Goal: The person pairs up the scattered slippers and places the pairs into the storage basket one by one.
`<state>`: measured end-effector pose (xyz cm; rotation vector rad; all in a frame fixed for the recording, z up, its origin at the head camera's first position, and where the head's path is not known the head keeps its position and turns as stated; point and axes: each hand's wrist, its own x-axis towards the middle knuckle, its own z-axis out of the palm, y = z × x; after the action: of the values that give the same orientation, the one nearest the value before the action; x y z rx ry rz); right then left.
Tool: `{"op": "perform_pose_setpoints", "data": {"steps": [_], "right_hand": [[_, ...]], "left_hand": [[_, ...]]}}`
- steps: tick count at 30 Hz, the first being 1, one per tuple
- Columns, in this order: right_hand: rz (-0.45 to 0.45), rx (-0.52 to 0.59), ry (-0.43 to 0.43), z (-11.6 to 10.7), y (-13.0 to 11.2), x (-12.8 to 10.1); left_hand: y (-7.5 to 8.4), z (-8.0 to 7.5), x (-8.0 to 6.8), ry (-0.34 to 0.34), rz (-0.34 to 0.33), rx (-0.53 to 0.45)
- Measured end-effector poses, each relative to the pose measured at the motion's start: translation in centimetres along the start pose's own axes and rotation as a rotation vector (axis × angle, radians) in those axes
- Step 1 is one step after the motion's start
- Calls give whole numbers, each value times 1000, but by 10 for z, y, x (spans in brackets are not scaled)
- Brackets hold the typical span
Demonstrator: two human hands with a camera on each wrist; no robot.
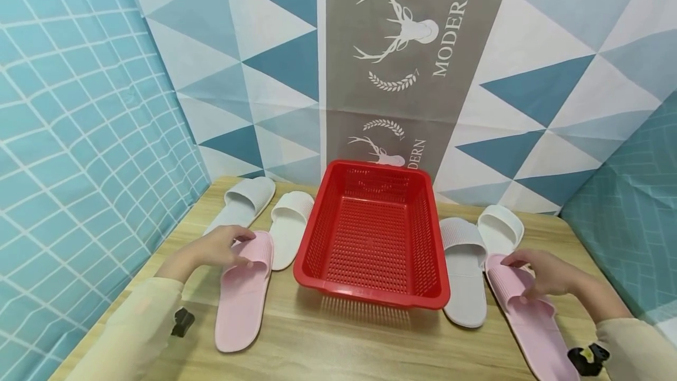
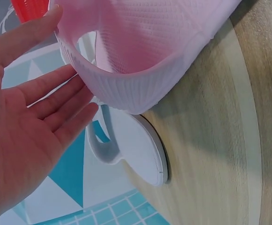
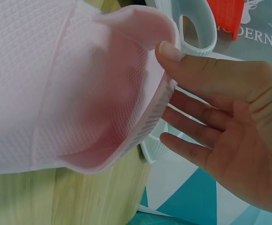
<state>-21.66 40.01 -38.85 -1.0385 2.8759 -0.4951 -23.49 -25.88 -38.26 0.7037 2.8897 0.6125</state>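
Both grips on pink slippers [image 1: 244, 298]

Bright, even light with soft shadows; the head view bends at its edges, wrist close-ups slightly blurred.
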Motion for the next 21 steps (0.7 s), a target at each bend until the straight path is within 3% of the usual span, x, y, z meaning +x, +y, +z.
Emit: {"op": "perform_pose_setpoints", "data": {"steps": [13, 21], "right_hand": [[-62, 48, 9, 0, 8, -6], [-28, 102, -2, -3, 5, -11]], "left_hand": [[2, 2, -3, 17, 5, -46], [1, 1, -3, 22, -1, -40]]}}
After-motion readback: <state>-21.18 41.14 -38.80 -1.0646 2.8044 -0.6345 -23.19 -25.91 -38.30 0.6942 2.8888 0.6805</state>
